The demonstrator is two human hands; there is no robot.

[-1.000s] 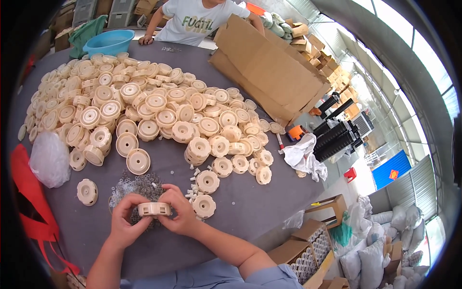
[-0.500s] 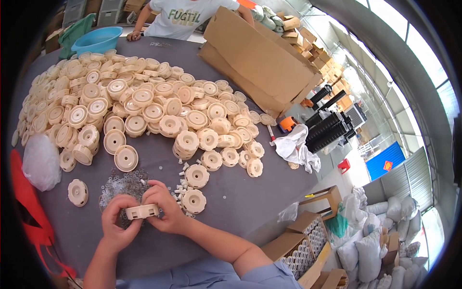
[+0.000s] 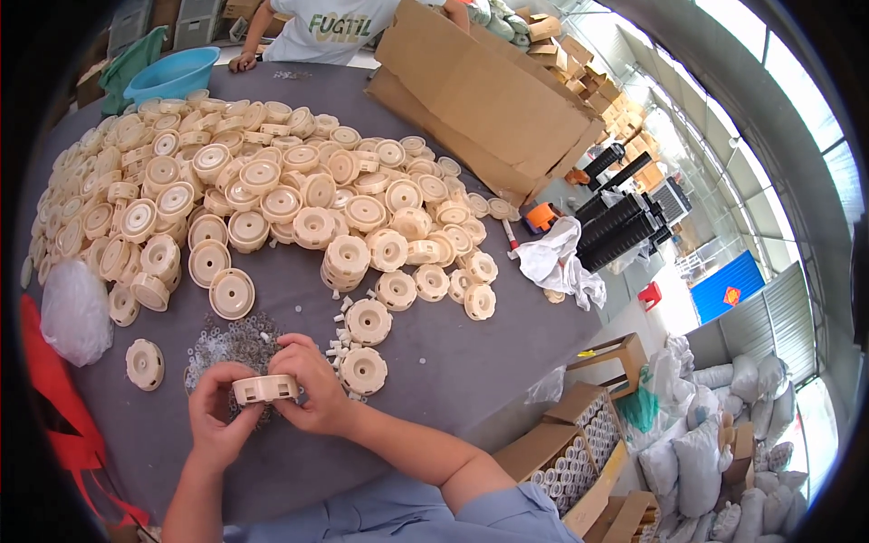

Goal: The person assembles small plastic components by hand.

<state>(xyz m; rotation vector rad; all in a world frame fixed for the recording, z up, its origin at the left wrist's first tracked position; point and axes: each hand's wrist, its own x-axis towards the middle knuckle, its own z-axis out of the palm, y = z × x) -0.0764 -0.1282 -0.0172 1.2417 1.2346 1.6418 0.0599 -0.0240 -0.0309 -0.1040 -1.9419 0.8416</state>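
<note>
Between my two hands is a round cream plastic cap point(image 3: 264, 389), held edge-on with small square slots along its side. My left hand point(image 3: 217, 418) pinches its left side, and my right hand point(image 3: 310, 391) grips the right side with fingers curled behind. Just beyond the hands lies a heap of small translucent washers point(image 3: 226, 344), partly covered by them. Small white plugs point(image 3: 339, 342) lie right of my right hand, beside two notched cream caps, the nearer cap point(image 3: 363, 371) and the farther cap point(image 3: 368, 322). A single cap point(image 3: 145, 365) rests at the left.
A large pile of cream caps point(image 3: 262, 176) spreads over the grey table point(image 3: 471, 389). A clear plastic bag point(image 3: 76, 312) and red cloth point(image 3: 59, 389) lie left. Far off are a blue basin point(image 3: 172, 77), a cardboard sheet point(image 3: 480, 90) and another person point(image 3: 330, 32). Filled boxes point(image 3: 570, 452) stand right.
The view has shifted slightly. The cap in my hands is turned a little, its side more level, while both hands keep hold of it.
</note>
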